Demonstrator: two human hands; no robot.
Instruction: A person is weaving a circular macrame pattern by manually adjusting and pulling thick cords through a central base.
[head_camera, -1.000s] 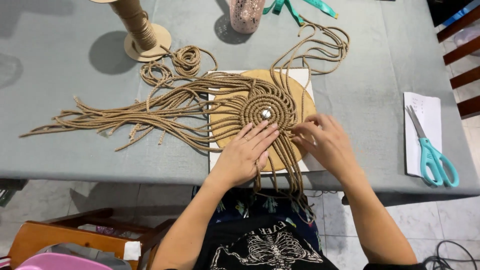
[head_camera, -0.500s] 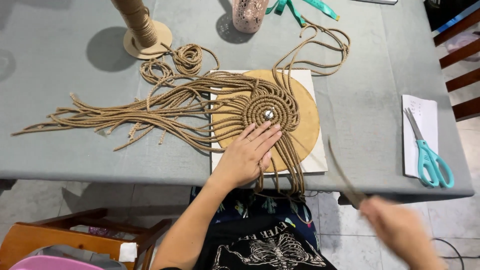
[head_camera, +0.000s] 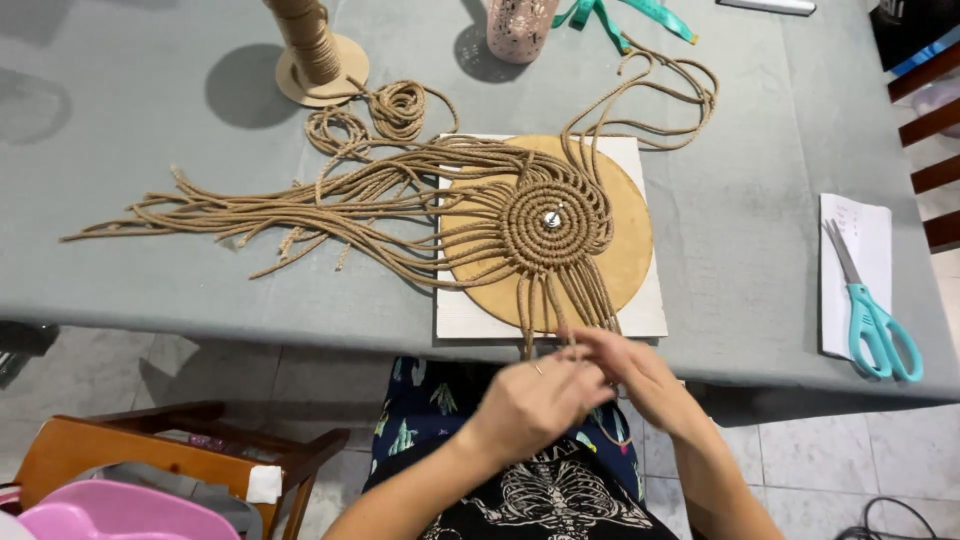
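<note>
A round macrame spiral of tan cord (head_camera: 548, 222) is pinned at its centre to a round wooden disc (head_camera: 628, 262), which lies on a white square board (head_camera: 650, 318). Many loose cord ends (head_camera: 250, 210) fan out to the left over the grey table (head_camera: 150, 290). Several cords hang off the front edge of the board. My left hand (head_camera: 535, 400) and my right hand (head_camera: 640, 375) meet just below that edge, both pinching the hanging cords (head_camera: 585, 300).
A cord spool on a round wooden base (head_camera: 312, 50) stands at the back left, a pink cup (head_camera: 520, 25) and teal ribbon (head_camera: 640, 12) behind. Teal scissors (head_camera: 880, 325) lie on white paper (head_camera: 868, 235) at the right. A wooden chair (head_camera: 170, 450) is lower left.
My left hand lifted off the spiral and dropped below the table edge. My right hand came back in from the lower right, and both now hold the hanging cords.
</note>
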